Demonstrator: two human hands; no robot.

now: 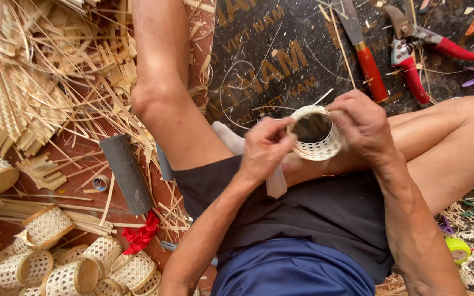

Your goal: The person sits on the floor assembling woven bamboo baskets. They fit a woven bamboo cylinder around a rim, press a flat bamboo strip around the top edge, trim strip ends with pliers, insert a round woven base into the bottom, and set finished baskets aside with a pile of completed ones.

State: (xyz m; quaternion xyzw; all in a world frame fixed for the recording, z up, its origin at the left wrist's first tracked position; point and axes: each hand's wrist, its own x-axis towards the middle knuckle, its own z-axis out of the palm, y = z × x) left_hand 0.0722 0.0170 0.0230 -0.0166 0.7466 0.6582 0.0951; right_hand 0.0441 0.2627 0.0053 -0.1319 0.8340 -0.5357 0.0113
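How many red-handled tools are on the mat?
2, both at the top right: a red-handled knife, and red-handled pruning shears just right of it. Others may lie out of frame.

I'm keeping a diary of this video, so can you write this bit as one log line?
left hand: pinches rim of small round pale woven-bamboo basket | right hand: steadies its other side | finished baskets: piled on floor

Red-handled pruners (421, 52), red-handled knife (364, 52), dark tube (126, 172), finished woven baskets (102, 268)
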